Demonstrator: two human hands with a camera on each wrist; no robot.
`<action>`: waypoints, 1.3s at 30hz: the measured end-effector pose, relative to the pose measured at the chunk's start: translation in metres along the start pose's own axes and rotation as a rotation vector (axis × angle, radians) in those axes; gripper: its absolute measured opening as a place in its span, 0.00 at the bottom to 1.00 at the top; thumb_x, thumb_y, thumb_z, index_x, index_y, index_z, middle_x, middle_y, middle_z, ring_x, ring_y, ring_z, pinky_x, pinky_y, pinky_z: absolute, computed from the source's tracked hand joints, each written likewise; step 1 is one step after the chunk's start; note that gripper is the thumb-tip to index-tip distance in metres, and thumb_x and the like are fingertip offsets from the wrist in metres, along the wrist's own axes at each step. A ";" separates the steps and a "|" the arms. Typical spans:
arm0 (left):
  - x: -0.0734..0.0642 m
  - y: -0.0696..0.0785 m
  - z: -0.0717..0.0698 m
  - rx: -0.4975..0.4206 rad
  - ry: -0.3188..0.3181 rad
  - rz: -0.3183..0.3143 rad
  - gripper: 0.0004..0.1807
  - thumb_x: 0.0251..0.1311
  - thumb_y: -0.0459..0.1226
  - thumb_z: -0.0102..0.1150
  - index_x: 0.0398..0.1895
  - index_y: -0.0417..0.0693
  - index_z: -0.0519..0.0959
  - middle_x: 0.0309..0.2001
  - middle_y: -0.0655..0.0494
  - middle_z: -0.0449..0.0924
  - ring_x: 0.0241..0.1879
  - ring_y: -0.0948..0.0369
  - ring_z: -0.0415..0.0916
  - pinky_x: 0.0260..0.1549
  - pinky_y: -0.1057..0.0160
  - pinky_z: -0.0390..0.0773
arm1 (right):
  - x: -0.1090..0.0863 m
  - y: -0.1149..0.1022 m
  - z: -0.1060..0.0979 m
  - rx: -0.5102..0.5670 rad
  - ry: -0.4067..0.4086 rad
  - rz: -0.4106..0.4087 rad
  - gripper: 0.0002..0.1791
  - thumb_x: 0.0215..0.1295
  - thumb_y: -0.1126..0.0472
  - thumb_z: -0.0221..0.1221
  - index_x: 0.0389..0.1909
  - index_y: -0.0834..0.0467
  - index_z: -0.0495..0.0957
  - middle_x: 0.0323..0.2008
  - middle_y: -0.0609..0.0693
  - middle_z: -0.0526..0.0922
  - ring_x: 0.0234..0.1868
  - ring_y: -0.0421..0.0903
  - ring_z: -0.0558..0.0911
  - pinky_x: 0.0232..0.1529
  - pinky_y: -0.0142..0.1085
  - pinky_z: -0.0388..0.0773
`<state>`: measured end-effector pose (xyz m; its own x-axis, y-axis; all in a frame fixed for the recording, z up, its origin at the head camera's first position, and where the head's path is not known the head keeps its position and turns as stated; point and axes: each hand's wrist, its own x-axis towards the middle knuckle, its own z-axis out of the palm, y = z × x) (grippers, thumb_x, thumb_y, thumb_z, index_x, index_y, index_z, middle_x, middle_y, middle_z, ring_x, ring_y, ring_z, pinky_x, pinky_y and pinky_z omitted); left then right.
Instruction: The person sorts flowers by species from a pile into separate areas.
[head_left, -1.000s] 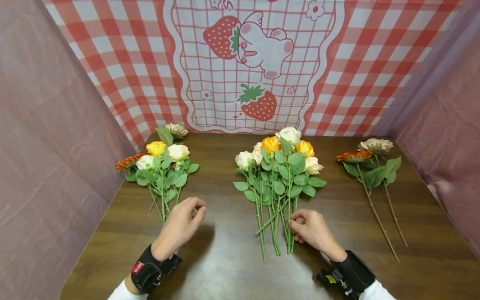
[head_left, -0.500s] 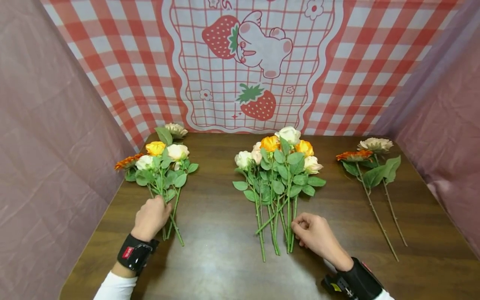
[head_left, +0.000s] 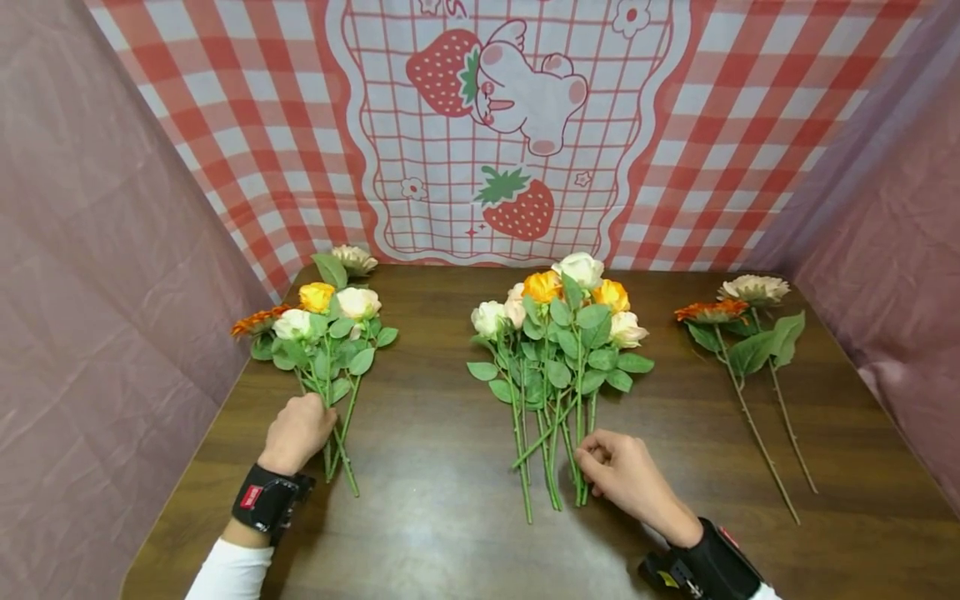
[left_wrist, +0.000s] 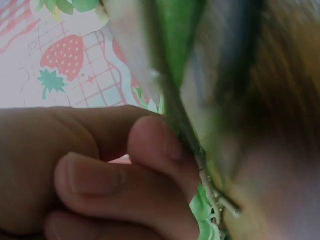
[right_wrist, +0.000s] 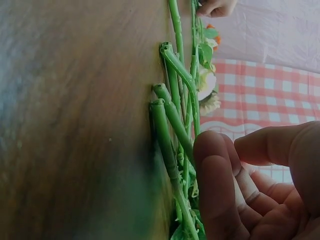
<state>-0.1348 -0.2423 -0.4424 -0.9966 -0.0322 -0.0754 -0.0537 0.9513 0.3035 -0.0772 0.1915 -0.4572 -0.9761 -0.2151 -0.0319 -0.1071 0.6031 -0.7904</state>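
A left bunch of artificial flowers has a yellow rose, a white rose, a cream rose and an orange daisy-like flower. My left hand pinches the yellow rose by its stem; the left wrist view shows a stem against the fingertips. In the middle lies a larger bunch of white, cream and orange roses, stems toward me. Beside its lower stems my right hand rests with fingers loosely curled, nothing visible between them.
At the right side of the wooden table lie an orange flower and a beige flower with long stems. A beige bloom lies at the back left. A checked cloth hangs behind the table.
My left hand has moved left and down onto the left bunch and taken a stem; the yellow rose has shifted slightly right. My right hand stays beside the middle stems.
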 end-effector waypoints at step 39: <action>-0.023 0.031 0.003 -0.127 0.238 0.235 0.10 0.59 0.30 0.51 0.21 0.41 0.66 0.13 0.51 0.67 0.11 0.59 0.65 0.06 0.60 0.67 | -0.002 -0.006 0.003 0.012 -0.018 -0.056 0.04 0.61 0.63 0.57 0.31 0.58 0.80 0.17 0.48 0.79 0.14 0.41 0.76 0.12 0.31 0.70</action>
<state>-0.1131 -0.2107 -0.4340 -0.9684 0.0984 0.2290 0.1864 0.8959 0.4032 -0.0742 0.1856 -0.4545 -0.9649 -0.2624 0.0018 -0.1594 0.5807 -0.7984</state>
